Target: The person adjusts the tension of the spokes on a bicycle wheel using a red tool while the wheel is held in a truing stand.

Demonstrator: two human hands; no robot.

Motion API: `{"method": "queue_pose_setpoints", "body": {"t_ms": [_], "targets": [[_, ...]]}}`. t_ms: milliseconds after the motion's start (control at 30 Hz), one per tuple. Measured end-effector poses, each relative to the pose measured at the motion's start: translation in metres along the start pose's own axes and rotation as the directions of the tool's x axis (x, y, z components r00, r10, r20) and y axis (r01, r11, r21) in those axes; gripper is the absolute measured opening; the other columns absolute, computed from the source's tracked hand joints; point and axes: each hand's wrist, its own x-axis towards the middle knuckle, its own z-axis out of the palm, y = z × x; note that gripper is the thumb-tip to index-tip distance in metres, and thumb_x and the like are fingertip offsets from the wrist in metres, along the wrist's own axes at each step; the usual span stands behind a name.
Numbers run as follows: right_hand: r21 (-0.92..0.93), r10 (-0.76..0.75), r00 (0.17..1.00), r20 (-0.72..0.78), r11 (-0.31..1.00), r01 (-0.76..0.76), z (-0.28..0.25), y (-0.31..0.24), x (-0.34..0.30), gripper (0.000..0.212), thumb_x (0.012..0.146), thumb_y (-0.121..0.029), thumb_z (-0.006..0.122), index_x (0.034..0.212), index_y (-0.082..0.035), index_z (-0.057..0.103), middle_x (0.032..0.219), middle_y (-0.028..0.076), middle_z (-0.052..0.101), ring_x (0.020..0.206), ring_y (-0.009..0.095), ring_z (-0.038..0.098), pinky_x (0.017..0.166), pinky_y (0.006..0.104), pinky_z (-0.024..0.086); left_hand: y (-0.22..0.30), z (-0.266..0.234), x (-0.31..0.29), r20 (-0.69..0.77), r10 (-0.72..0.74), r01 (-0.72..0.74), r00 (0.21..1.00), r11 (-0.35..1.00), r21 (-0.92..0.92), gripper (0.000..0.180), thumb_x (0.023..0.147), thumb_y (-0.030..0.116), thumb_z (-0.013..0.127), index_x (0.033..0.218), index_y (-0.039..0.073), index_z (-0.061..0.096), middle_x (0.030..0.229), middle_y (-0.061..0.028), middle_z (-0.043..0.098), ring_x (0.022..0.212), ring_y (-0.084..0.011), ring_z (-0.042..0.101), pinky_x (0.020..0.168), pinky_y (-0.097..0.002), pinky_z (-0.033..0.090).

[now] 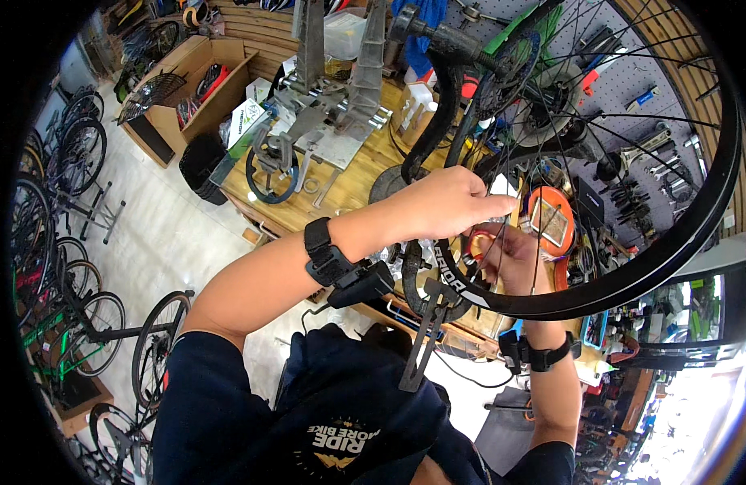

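Note:
A bicycle wheel with a black rim and thin dark spokes is held up over the right side of the bench in a black stand. My left hand reaches across the rim, its thumb and fingers closed at a spoke; the exact grip is partly hidden. Just below it, my right hand reaches in among the spokes. Its fingers are closed on a small red, round spoke wrench close to the inner side of the rim. A slotted metal gauge arm sticks out from the stand below the rim.
The wooden workbench carries a grey metal fixture, a small blue-black ring and an orange round dish. Tools hang on a pegboard. A cardboard box, a black bin and several bicycles stand left.

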Motion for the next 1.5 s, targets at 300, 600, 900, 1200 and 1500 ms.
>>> {"method": "queue_pose_setpoints", "body": {"t_ms": [300, 600, 900, 1200, 1500], "targets": [[0.073, -0.148, 0.988, 0.052, 0.987, 0.144, 0.007, 0.010, 0.003, 0.030, 0.092, -0.018, 0.066, 0.111, 0.005, 0.062, 0.071, 0.000, 0.061, 0.056, 0.004, 0.052, 0.049, 0.0185, 0.040, -0.002, 0.000, 0.001, -0.010, 0.004, -0.003, 1.000, 0.999, 0.046, 0.053, 0.090, 0.050, 0.060, 0.087, -0.002, 0.068, 0.073, -0.0062, 0.065, 0.067, -0.0121, 0.059, 0.061, -0.0269, 0.047], [0.007, -0.219, 0.976, 0.013, 0.976, 0.219, 0.014, 0.016, 0.004, 0.032, 0.092, -0.018, 0.066, 0.114, 0.004, 0.057, 0.077, 0.003, 0.062, 0.060, 0.006, 0.052, 0.052, 0.0196, 0.042, -0.010, 0.003, 0.003, -0.063, 0.063, -0.061, 0.996, 0.998, 0.024, 0.057, 0.087, 0.053, 0.058, 0.075, -0.003, 0.067, 0.063, -0.0112, 0.061, 0.060, -0.0203, 0.058, 0.057, -0.0325, 0.044], [-0.079, -0.359, 0.931, 0.071, 0.928, 0.363, 0.013, 0.033, 0.020, 0.038, 0.085, -0.009, 0.073, 0.113, 0.006, 0.053, 0.100, 0.007, 0.066, 0.088, 0.012, 0.060, 0.078, 0.0281, 0.050, -0.014, 0.009, 0.001, -0.022, 0.098, -0.099, 0.995, 0.993, -0.067, 0.040, 0.097, 0.037, 0.055, 0.086, 0.000, 0.067, 0.072, 0.0018, 0.059, 0.067, -0.0067, 0.050, 0.060, -0.0254, 0.040], [0.206, -0.575, 0.798, 0.180, 0.815, 0.541, 0.015, 0.050, 0.045, 0.021, 0.086, -0.010, 0.068, 0.103, 0.000, 0.062, 0.080, 0.003, 0.064, 0.077, 0.012, 0.059, 0.073, 0.0296, 0.049, 0.018, 0.020, -0.016, -0.101, 0.098, -0.112, 0.990, 0.983, -0.144, 0.043, 0.098, 0.038, 0.052, 0.082, 0.001, 0.066, 0.068, 0.0031, 0.057, 0.063, -0.0069, 0.049, 0.057, -0.0251, 0.040], [0.393, -0.427, 0.670, 0.607, 0.894, 0.214, -0.016, 0.024, 0.041, 0.023, 0.093, -0.012, 0.064, 0.112, 0.000, 0.061, 0.086, 0.000, 0.063, 0.072, 0.007, 0.058, 0.066, 0.0244, 0.051, 0.038, 0.024, -0.026, -0.113, -0.030, 0.015, 0.993, 0.991, -0.134, 0.047, 0.096, 0.047, 0.054, 0.103, 0.002, 0.067, 0.080, 0.0020, 0.060, 0.077, -0.0074, 0.054, 0.068, -0.0224, 0.040]]}}
